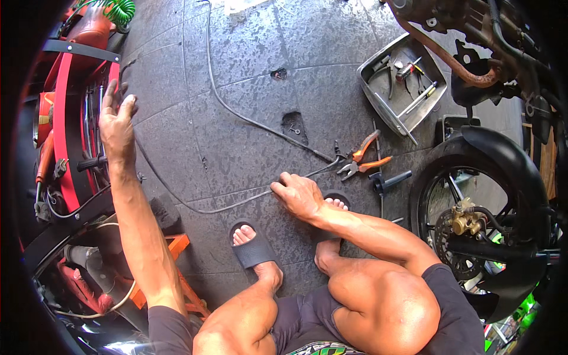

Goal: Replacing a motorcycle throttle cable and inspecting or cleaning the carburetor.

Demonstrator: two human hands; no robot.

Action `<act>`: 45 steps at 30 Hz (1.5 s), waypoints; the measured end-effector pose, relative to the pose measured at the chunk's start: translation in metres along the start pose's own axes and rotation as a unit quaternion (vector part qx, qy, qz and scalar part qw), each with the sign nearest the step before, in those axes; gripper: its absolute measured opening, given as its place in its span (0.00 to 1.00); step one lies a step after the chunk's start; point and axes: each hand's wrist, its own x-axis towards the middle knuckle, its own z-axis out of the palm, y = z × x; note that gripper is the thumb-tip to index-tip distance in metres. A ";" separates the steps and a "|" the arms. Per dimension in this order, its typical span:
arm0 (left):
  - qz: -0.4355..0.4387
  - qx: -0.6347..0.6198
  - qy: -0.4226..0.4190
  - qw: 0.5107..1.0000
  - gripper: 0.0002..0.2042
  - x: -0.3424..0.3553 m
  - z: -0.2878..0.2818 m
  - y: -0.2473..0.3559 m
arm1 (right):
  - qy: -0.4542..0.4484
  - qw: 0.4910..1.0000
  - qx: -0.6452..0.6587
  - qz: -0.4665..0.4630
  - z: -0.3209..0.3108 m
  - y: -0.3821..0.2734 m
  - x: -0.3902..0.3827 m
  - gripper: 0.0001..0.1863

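Note:
My left hand (119, 127) is raised at the side of a red and black tool cart (62, 118), its fingers stretched and the thumb apart, with nothing seen in it. Out over the floor, my right hand (300, 197) has its fingers curled in; whatever they may hold is hidden. A thin dark cable (201, 210) passes behind that hand, and I cannot tell whether the fingers grip it. Just beyond lie orange-handled pliers (359, 158), jaws toward me. Near them is a black T-shaped tool (387, 182) on the floor.
A grey tray (378, 103) with pliers, a red-handled tool and other tools sits at the far right. On the right stands a motorcycle wheel (435, 207) with a brake caliper (466, 218). An orange metal stand (183, 278) is beside my left forearm. A green coiled hose (120, 10) hangs far left.

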 end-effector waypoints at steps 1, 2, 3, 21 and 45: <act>-0.027 -0.037 -0.005 0.999 0.27 0.001 0.002 -0.002 | -0.010 1.000 -0.002 0.005 -0.001 -0.001 0.000 0.05; -0.019 -0.004 -0.009 1.000 0.27 0.003 0.003 -0.003 | -0.039 0.999 -0.003 0.005 -0.001 -0.003 0.000 0.06; -0.026 0.015 -0.010 0.999 0.28 0.004 0.005 -0.004 | -0.085 0.996 -0.006 0.014 -0.001 -0.004 0.000 0.08; 0.151 0.275 -0.264 0.912 0.16 -0.228 0.117 -0.068 | 0.166 0.937 0.020 0.308 -0.044 0.073 -0.075 0.20; 0.278 0.224 -0.406 0.841 0.05 -0.244 0.196 -0.082 | 0.059 0.904 0.177 0.385 -0.050 0.089 -0.057 0.18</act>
